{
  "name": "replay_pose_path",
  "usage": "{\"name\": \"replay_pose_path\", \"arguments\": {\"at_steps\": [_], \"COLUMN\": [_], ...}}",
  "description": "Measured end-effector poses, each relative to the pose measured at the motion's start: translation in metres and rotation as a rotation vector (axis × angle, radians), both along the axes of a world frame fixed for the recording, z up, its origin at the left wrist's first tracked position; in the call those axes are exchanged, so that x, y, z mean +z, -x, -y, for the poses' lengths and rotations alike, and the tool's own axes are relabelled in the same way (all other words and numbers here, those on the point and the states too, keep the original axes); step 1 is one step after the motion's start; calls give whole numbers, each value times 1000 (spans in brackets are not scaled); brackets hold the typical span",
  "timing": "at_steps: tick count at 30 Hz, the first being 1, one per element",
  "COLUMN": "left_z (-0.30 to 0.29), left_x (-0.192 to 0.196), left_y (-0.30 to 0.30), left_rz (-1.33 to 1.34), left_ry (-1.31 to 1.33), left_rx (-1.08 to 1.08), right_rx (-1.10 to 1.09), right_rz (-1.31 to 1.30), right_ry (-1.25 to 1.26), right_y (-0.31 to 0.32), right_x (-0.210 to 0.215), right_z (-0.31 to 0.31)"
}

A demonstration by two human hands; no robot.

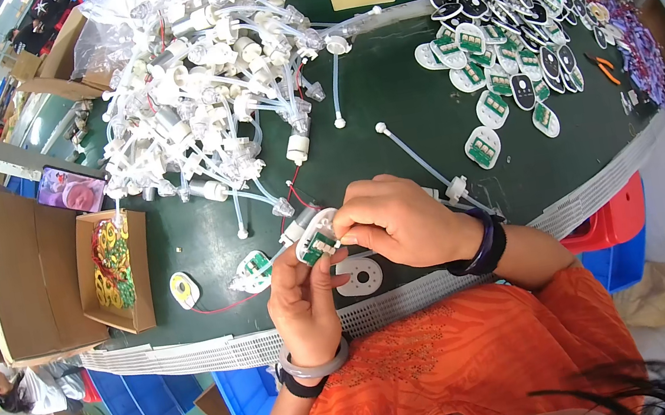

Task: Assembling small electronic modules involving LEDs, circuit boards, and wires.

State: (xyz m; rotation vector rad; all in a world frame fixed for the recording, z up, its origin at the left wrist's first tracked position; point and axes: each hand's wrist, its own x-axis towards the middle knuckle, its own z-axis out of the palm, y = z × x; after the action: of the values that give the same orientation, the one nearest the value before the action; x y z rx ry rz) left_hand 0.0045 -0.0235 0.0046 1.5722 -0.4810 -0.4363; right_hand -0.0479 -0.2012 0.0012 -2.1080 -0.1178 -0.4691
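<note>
Around the hands, the green table (398,73) has a white holey edge (393,306) at 6 o'clock, a brown box (142,270) at 9, heaped tubes (215,86) at 11, and green room at 12. The left hand (305,304) holds a white oval (317,245), middle; the right hand (396,219) bends close at its 3 o'clock side, grip unclear.

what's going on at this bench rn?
A person's left hand holds a small white housing with a green circuit board, while the right hand has its fingertips at the board's edge; what they pinch is too small to tell. Beyond them lies a heap of white parts with clear tubes. Similar boards lie loose and piled to the right, near orange-handled pliers.
</note>
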Motion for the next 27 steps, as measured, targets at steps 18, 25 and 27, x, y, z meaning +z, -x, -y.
{"name": "replay_pose_path", "arguments": {"at_steps": [18, 25, 27], "left_z": [0, 0, 0], "left_x": [0, -3, -2], "left_y": [4, 9, 8], "left_rz": [-55, 85, 106], "left_ry": [26, -81, -81], "left_rx": [12, 40, 49], "right_rx": [-2, -67, -85], "right_rz": [49, 58, 65], "right_ry": [18, 24, 18], "right_y": [0, -1, -3], "right_x": [-2, -4, -3], "right_z": [0, -8, -10]}}
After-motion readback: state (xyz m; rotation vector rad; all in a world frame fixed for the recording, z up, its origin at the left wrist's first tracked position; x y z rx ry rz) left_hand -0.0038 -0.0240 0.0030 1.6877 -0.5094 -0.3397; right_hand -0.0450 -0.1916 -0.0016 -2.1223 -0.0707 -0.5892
